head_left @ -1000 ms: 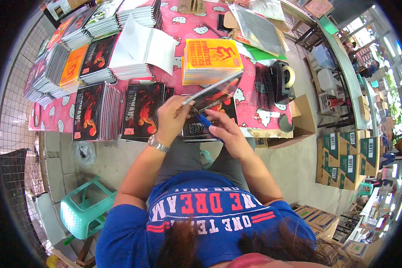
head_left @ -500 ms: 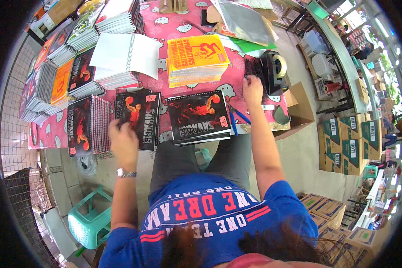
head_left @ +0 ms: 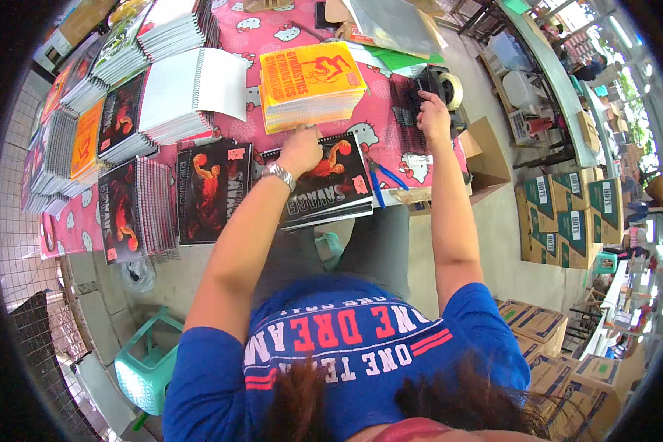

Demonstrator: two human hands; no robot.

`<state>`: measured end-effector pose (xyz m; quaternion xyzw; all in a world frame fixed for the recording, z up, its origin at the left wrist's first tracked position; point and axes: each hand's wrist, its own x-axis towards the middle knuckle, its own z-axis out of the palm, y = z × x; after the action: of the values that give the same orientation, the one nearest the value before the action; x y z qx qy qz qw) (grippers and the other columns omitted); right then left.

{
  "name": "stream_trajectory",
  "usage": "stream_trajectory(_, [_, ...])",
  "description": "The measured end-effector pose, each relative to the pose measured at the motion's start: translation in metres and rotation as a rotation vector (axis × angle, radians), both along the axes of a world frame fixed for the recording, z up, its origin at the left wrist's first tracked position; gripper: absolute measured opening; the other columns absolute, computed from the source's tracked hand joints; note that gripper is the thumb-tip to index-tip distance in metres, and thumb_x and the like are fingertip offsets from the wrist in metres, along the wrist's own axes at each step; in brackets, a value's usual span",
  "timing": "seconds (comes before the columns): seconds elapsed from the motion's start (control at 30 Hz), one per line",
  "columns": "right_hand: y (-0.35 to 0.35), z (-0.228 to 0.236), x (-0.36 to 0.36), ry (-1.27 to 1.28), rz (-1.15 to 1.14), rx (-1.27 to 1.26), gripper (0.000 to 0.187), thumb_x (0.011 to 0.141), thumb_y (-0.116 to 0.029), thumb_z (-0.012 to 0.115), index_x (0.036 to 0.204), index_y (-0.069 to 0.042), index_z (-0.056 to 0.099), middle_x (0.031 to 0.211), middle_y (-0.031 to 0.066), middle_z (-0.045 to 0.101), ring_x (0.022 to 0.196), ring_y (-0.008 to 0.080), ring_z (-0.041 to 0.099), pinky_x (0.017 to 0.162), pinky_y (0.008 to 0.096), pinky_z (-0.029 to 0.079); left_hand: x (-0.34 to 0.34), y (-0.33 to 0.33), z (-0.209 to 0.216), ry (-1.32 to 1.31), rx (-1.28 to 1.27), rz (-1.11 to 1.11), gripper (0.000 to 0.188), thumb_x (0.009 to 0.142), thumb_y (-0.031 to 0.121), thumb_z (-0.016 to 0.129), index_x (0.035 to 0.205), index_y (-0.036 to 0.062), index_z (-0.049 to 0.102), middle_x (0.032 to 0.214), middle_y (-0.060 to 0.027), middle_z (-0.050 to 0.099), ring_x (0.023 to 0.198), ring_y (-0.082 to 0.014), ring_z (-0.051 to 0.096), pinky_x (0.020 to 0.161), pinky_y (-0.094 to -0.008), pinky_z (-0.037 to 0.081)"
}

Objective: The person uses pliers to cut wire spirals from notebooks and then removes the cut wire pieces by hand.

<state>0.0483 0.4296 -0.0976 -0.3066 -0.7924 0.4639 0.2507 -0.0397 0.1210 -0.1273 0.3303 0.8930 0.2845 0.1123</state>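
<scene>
My left hand (head_left: 300, 152), fingers curled, lies on the upper edge of a black notebook (head_left: 333, 190) with a red-orange figure. This notebook tops a small stack at the table's front edge; what the fingers grip is hidden. My right hand (head_left: 434, 118) reaches out to the right, its fingers closed beside a heap of thin black binding coils (head_left: 407, 110) and a black tape dispenser (head_left: 436, 76). Anything in its fingertips is too small to make out. Blue-handled pliers (head_left: 378, 184) lie between my hands. Another black notebook (head_left: 212, 193) lies to the left.
Orange notebooks (head_left: 313, 77) are stacked behind my left hand. White open-paged notebooks (head_left: 188, 88) and more stacks fill the table's left side. Coil-bound black notebooks (head_left: 136, 202) stand at the front left. A cardboard box (head_left: 490, 158) sits off the right edge, a green stool (head_left: 149, 368) below left.
My left hand has moved right, from the left black notebook to the upper edge of the middle one. My right hand has shifted slightly up and right by the coils. The view has shifted a little.
</scene>
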Motion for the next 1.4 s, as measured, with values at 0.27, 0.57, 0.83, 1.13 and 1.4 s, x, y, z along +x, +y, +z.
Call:
stream_trajectory(0.27, [-0.118,0.039,0.113,0.392,0.133,-0.549,0.029,0.100,-0.021,0.046,0.119,0.000,0.054,0.084,0.0062,0.054,0.065,0.0143,0.052,0.063,0.0270,0.046,0.041,-0.029,0.100,0.254,0.163,-0.221,0.031,0.081,0.004,0.060,0.112,0.0033,0.056,0.104,-0.0158,0.065,0.103,-0.0363,0.061,0.088,-0.0472,0.046])
stream_trajectory(0.57, [-0.231,0.032,0.144,0.244,0.414,-0.559,0.072,0.101,-0.045,0.037,0.158,-0.010,0.008,0.128,0.0065,0.038,0.066,0.0082,0.047,0.055,0.0232,0.040,0.108,-0.022,0.103,0.765,0.088,-0.163,0.024,0.087,0.015,0.054,0.109,0.0088,0.061,0.100,-0.0034,0.059,0.094,-0.0190,0.057,0.090,-0.0396,0.039])
stream_trajectory(0.83, [-0.157,0.069,0.128,0.172,0.387,0.080,0.025,0.092,-0.004,0.062,0.116,-0.005,0.069,0.108,0.0096,0.065,0.091,0.0182,0.062,0.080,0.0291,0.049,0.086,-0.026,0.106,0.623,0.228,-0.396,0.011,0.088,0.015,0.058,0.098,0.0117,0.062,0.098,-0.0023,0.062,0.093,-0.0207,0.059,0.087,-0.0391,0.039])
stream_trajectory(1.13, [-0.161,0.079,0.131,0.170,0.463,0.259,0.025,0.087,0.002,0.065,0.109,-0.006,0.072,0.092,0.0073,0.060,0.087,0.0187,0.059,0.073,0.0289,0.049,0.087,-0.027,0.111,0.569,0.251,-0.390,0.016,0.086,0.023,0.066,0.098,0.0118,0.062,0.093,-0.0029,0.065,0.089,-0.0205,0.060,0.086,-0.0377,0.038])
stream_trajectory(1.4, [-0.169,0.089,0.140,-0.039,0.425,-0.474,0.035,0.091,-0.003,0.061,0.126,-0.007,0.061,0.081,0.0093,0.059,0.072,0.0200,0.057,0.068,0.0293,0.048,0.093,-0.020,0.112,0.632,0.273,-0.413,0.027,0.084,0.019,0.066,0.110,0.0152,0.062,0.095,-0.0010,0.064,0.091,-0.0189,0.060,0.088,-0.0382,0.038])
